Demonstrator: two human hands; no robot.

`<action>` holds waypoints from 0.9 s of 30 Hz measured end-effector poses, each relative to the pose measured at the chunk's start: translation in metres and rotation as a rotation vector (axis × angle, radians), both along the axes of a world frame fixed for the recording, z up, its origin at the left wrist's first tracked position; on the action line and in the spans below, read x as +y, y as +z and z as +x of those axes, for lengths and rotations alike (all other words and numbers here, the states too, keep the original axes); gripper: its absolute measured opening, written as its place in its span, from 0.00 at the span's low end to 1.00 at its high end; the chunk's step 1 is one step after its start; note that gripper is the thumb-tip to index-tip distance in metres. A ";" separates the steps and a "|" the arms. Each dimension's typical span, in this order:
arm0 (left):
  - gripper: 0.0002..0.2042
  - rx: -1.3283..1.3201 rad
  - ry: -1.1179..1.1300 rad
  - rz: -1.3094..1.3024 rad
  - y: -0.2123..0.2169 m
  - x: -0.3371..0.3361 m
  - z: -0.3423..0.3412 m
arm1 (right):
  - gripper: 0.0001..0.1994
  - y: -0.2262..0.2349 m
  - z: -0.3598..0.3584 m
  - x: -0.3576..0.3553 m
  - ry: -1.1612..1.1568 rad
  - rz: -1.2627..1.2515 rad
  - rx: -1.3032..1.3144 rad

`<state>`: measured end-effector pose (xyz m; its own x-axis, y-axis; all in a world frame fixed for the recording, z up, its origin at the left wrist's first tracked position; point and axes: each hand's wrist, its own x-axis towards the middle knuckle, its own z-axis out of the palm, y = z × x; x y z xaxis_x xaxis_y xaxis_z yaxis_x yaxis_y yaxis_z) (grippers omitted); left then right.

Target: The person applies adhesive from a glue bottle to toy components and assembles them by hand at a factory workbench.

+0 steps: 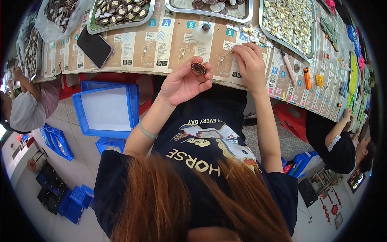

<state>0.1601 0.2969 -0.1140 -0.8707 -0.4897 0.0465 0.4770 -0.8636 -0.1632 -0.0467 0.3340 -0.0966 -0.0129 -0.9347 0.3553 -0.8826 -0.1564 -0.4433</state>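
Note:
My left hand [181,85] holds a round, dark brown piece with a scalloped, beaded edge [199,68] between thumb and fingers, just above the table's front edge. Its hollow face is turned up. My right hand [250,66] is at the table to the right, thumb and fingertips pinched together. Whatever is between those fingertips is too small to name. Just beyond it lies a loose heap of small pale pieces [254,35]. A squat white bottle with a dark tip [202,33] stands between and beyond my hands.
Along the back are metal trays: one of brown-and-cream pieces [93,30], one of dark pieces [250,16], one of pale pieces [262,24]. A phone [95,47] lies left. A pink-white pen-like tool [288,66] and orange cutter [307,78] lie right. Blue crates [76,105] and co-workers flank me.

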 end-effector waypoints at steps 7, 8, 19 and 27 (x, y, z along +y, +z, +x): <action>0.16 -0.198 0.022 0.085 0.013 0.001 -0.001 | 0.08 0.001 0.008 0.002 -0.114 -0.045 0.024; 0.16 -0.236 0.028 0.081 0.013 0.001 -0.002 | 0.09 0.001 0.008 0.003 -0.128 -0.036 0.029; 0.13 -0.404 0.096 -0.116 0.012 -0.002 -0.004 | 0.11 0.004 0.007 0.008 -0.160 0.012 -0.105; 0.13 -0.670 0.312 -0.339 0.027 -0.010 0.010 | 0.23 0.008 0.049 -0.042 -0.064 -0.007 -0.276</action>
<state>0.1704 0.2865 -0.0870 -0.5923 -0.7669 -0.2470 0.6075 -0.6265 0.4883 0.0022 0.2918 -0.0886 -0.1686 -0.9265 0.3364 -0.7371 -0.1081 -0.6671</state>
